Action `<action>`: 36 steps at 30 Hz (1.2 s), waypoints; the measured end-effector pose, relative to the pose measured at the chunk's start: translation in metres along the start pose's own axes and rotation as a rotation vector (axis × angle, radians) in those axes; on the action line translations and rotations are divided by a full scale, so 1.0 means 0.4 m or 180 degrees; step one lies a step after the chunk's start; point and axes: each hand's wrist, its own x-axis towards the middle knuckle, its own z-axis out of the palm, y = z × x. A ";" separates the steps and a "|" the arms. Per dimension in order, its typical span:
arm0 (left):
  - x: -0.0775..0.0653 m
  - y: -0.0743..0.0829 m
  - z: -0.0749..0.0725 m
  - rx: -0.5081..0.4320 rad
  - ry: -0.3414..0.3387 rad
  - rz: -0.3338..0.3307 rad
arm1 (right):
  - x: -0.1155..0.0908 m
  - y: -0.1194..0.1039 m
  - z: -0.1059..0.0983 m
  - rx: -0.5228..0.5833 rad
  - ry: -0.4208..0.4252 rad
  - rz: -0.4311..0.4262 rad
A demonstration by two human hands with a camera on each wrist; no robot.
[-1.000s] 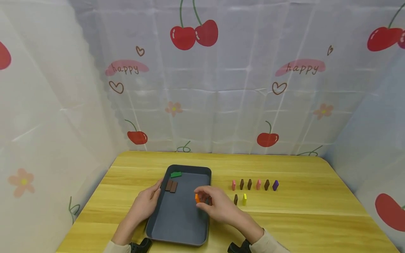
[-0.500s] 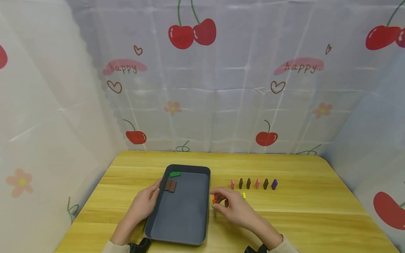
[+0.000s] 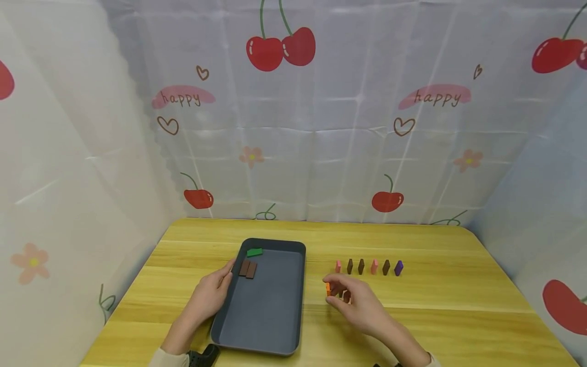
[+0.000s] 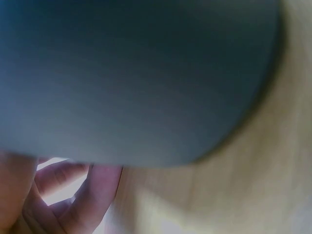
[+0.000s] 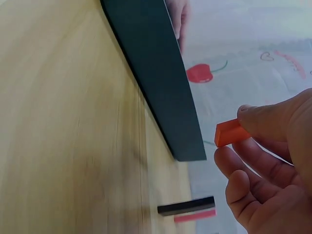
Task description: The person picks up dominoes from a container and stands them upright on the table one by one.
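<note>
My left hand [image 3: 211, 296] grips the left rim of a dark grey rectangular tray [image 3: 263, 311], thumb near the edge and fingers along its outer side. Between thumb and fingertips, my right hand [image 3: 359, 305] pinches an orange domino block [image 5: 229, 132]. That hand is just right of the tray, over the table. Inside the tray's far left part lie a green block [image 3: 254, 252] and two brown blocks [image 3: 248, 269]. In the head view, the right hand covers most of the area where a brown and a yellow block stood earlier.
Several upright dominoes form a row behind the right hand: pink [image 3: 338, 266], dark brown [image 3: 350, 266], and others, ending in a purple block [image 3: 399, 267]. They stand on a wooden table [image 3: 435, 290], with a cherry-printed curtain [image 3: 339, 168] behind its far edge.
My right hand has moved right with the orange domino block, from over the tray to beside it, and now covers the front row's place. The left hand has stayed at the tray.
</note>
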 end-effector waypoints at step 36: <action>0.001 -0.010 0.002 -0.0026 -0.0029 0.0015 | -0.030 0.174 -0.109 -0.0288 0.0459 0.0911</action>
